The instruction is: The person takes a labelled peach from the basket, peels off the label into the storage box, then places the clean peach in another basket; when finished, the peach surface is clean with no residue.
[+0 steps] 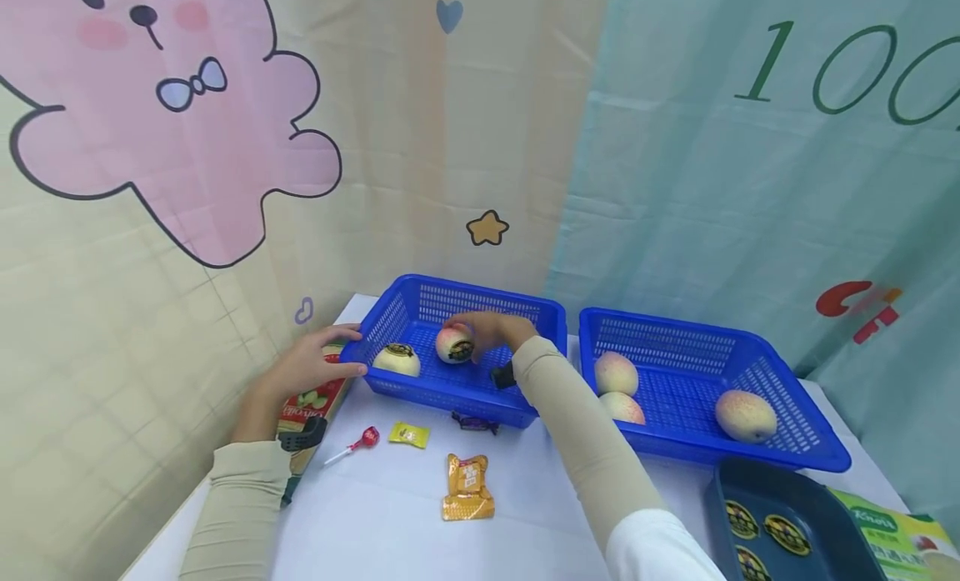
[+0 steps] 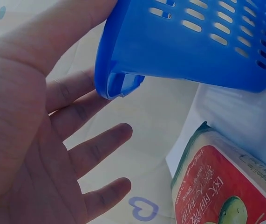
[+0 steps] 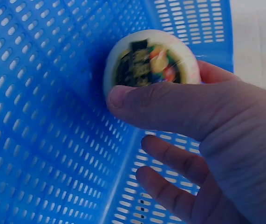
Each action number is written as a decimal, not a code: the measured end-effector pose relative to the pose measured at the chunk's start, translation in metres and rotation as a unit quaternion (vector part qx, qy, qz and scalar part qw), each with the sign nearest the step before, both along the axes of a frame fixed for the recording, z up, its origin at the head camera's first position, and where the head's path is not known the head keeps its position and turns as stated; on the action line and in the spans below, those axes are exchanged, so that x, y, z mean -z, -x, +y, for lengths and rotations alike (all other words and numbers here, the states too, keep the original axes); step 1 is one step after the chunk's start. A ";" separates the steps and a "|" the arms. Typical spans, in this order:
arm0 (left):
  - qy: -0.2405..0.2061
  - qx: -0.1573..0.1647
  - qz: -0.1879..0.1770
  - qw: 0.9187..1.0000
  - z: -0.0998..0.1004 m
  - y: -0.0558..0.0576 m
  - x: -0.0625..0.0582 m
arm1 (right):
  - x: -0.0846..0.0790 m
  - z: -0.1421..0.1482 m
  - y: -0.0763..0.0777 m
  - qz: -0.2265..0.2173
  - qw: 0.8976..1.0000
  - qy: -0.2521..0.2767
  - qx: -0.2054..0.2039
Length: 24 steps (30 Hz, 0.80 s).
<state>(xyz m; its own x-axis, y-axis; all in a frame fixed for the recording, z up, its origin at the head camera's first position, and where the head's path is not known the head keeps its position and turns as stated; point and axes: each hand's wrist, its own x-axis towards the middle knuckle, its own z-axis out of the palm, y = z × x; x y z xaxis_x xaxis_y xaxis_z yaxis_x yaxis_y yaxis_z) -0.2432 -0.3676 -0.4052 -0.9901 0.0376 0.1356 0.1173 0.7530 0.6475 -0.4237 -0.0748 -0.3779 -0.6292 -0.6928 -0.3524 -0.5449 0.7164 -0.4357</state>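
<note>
My right hand [image 1: 489,329] reaches into the left blue basket [image 1: 450,387] and grips a peach [image 1: 452,345] between thumb and fingers. In the right wrist view this peach [image 3: 188,53] bears a dark round sticker, with the thumb [image 3: 137,105] across its lower side and two other fingers off it. A pale peach [image 1: 397,361] with a similar sticker lies to its left in the same basket. My left hand [image 1: 307,366] touches that basket's left rim, thumb and fingers spread. In the left wrist view its ring and little fingers [image 2: 102,149] stretch out free of the rim [image 2: 102,70].
The right blue basket [image 1: 675,443] holds several peaches. On the white table lie a lollipop [image 1: 367,437], a yellow packet [image 1: 408,435], a purple wrapper [image 1: 476,423] and an orange packet [image 1: 468,488]. A red spaghetti package [image 2: 216,186], dark tray [image 1: 810,498] and Knorr packet [image 1: 892,531] lie at the sides.
</note>
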 end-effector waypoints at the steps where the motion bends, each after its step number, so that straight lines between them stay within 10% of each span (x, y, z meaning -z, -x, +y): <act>1: -0.001 -0.002 0.000 1.000 0.000 0.000 0.000 | 0.002 -0.001 0.000 -0.001 1.000 0.005 0.001; 16: -0.013 0.007 -0.001 1.000 0.009 0.004 0.002 | 0.021 0.012 0.012 0.080 0.992 0.095 0.001; 24: -0.006 0.006 0.002 1.000 0.004 0.000 0.000 | -0.029 0.058 0.007 0.037 0.975 0.217 -0.027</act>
